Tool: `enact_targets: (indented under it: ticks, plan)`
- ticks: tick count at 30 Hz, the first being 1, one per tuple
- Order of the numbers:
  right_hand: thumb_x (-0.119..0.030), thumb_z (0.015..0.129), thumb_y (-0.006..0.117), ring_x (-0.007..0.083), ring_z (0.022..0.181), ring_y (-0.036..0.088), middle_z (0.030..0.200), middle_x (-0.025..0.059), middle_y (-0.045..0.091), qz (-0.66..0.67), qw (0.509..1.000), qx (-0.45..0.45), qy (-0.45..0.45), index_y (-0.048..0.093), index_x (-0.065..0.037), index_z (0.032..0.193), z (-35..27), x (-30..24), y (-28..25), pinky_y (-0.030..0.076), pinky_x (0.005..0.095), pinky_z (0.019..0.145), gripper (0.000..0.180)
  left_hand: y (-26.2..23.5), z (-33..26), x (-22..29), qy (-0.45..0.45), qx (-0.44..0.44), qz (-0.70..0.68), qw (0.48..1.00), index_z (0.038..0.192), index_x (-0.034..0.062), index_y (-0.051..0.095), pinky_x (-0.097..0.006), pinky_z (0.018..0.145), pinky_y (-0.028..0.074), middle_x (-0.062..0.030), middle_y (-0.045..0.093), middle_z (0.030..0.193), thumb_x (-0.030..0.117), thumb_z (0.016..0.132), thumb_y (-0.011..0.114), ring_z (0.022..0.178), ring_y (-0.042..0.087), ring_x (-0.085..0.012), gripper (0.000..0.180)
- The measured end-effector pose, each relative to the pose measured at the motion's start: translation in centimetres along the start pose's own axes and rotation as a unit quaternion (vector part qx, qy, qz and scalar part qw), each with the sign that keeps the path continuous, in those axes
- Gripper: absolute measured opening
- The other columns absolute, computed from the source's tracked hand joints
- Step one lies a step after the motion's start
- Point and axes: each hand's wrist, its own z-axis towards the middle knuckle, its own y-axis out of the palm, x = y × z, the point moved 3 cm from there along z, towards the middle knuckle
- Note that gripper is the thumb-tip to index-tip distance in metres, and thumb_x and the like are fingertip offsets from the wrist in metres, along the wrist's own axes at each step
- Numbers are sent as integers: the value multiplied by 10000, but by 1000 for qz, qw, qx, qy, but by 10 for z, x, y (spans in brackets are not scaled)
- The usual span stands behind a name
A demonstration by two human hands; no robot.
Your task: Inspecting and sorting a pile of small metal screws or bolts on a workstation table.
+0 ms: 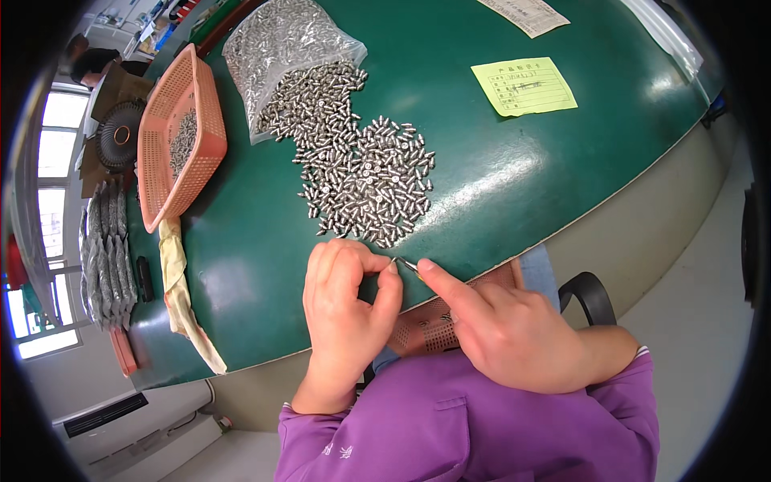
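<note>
Pinching one small metal pin between left hand and right hand, both grips closed on it, at the near bench edge. Pin pile is just beyond; fingertip pressure is best kept light and steady.

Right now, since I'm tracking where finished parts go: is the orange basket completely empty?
No, the orange basket holds a small heap of metal parts on its mesh floor.
</note>
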Motion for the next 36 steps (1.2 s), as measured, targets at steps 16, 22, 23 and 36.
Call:
enact_targets:
  ticks: [16, 22, 23, 36]
  plan:
    - [-37, 827, 657, 270, 641, 624, 760, 100, 587, 52, 997, -57, 24, 500, -21, 1485, 7, -2, -10, 535, 380, 556, 676, 1, 0, 0, -3, 1, -3, 1000, 806, 24, 576, -370, 699, 470, -93, 580, 791, -65, 738, 714, 761, 571, -260, 178]
    - [-21, 878, 650, 323, 709, 659, 824, 129, 641, 117, 992, -4, 51, 509, -93, 1491, -2, 9, -5, 569, 429, 629, 633, -13, -6, 13, 17, -100, -46, 994, 919, 42, 660, -396, 750, 483, -98, 639, 888, 0, 755, 781, 838, 603, -299, 208]
    - [-20, 882, 647, 324, 704, 658, 829, 130, 645, 114, 992, 26, 42, 508, -98, 1493, -3, 9, -5, 570, 429, 635, 631, -14, -6, 11, 13, -77, -38, 996, 931, 45, 664, -399, 751, 483, -99, 640, 900, 2, 756, 782, 844, 601, -299, 215]
    - [-13, 859, 651, 279, 716, 656, 845, 101, 645, 86, 995, -19, 51, 518, -95, 1489, -4, 6, -6, 566, 397, 613, 649, -8, 2, 3, 23, -19, 34, 999, 901, 44, 672, -393, 744, 482, -90, 622, 912, -16, 768, 764, 852, 586, -290, 172]
